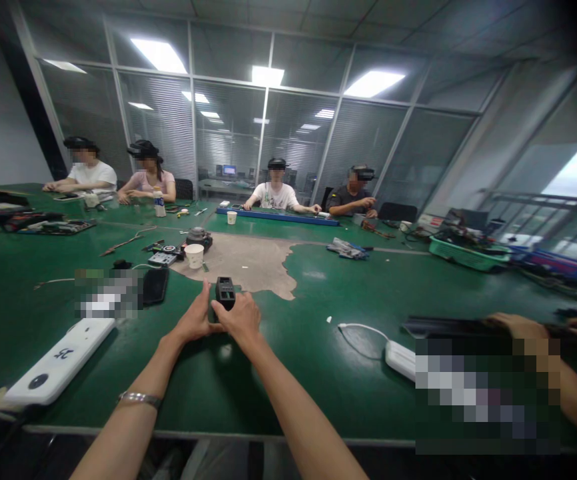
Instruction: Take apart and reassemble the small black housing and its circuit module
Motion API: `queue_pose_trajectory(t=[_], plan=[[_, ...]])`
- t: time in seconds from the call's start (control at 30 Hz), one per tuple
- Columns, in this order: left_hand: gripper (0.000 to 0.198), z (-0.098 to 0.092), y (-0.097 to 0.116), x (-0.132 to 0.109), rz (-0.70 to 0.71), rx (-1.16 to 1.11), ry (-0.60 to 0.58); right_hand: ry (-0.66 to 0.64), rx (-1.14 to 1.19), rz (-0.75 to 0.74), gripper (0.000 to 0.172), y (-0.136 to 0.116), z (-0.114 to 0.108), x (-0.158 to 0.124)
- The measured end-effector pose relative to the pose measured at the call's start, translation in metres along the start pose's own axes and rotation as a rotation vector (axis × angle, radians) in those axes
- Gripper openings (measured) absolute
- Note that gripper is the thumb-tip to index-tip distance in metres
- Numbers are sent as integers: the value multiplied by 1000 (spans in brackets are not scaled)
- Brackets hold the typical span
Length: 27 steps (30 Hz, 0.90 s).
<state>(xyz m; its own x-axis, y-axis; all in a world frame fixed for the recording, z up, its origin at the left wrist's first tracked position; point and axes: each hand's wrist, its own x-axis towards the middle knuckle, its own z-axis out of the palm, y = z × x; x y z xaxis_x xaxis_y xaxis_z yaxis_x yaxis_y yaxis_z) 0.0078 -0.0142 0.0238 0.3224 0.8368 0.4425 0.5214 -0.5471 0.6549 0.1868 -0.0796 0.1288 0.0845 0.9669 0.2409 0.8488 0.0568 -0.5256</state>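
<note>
In front of me, my right hand (242, 319) is wrapped round a small black box-shaped piece (225, 293) with square openings on its face. It stands upright just above or on the green table; I cannot tell which. My left hand (196, 319) is beside it on the left, fingers stretched forward and thumb reaching across toward the right hand. A narrow gap shows between the left fingers and the black piece. A metal band (140, 399) circles my left wrist.
Left of my hands lie a white power strip (61, 363) and a black phone (155, 287). A paper cup (194, 257) stands ahead, with grey gloves (347, 249) farther right. Another person's hand (516, 327) rests at right near a white charger (399, 360). Several people sit across the table.
</note>
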Motion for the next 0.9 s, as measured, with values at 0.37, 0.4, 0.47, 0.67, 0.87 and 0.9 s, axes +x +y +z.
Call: queue_pose_trajectory(t=[0.37, 0.4, 0.47, 0.67, 0.87, 0.9], plan=[[140, 4, -11, 0, 36, 12, 7, -85, -91, 21, 63, -5, 12, -2], [136, 5, -12, 0, 44, 18, 10, -94, -96, 18, 63, -3, 14, -4], [133, 6, -15, 0, 57, 24, 20, -106, -98, 10, 65, 2, 16, -8], [142, 6, -19, 1, 63, 54, 5, -74, -64, 4, 57, 10, 11, -15], [136, 6, -16, 1, 78, 49, 12, -83, -52, 15, 56, 8, 18, -12], [137, 6, -15, 1, 77, 43, 15, -80, -47, 14, 55, 8, 20, -11]])
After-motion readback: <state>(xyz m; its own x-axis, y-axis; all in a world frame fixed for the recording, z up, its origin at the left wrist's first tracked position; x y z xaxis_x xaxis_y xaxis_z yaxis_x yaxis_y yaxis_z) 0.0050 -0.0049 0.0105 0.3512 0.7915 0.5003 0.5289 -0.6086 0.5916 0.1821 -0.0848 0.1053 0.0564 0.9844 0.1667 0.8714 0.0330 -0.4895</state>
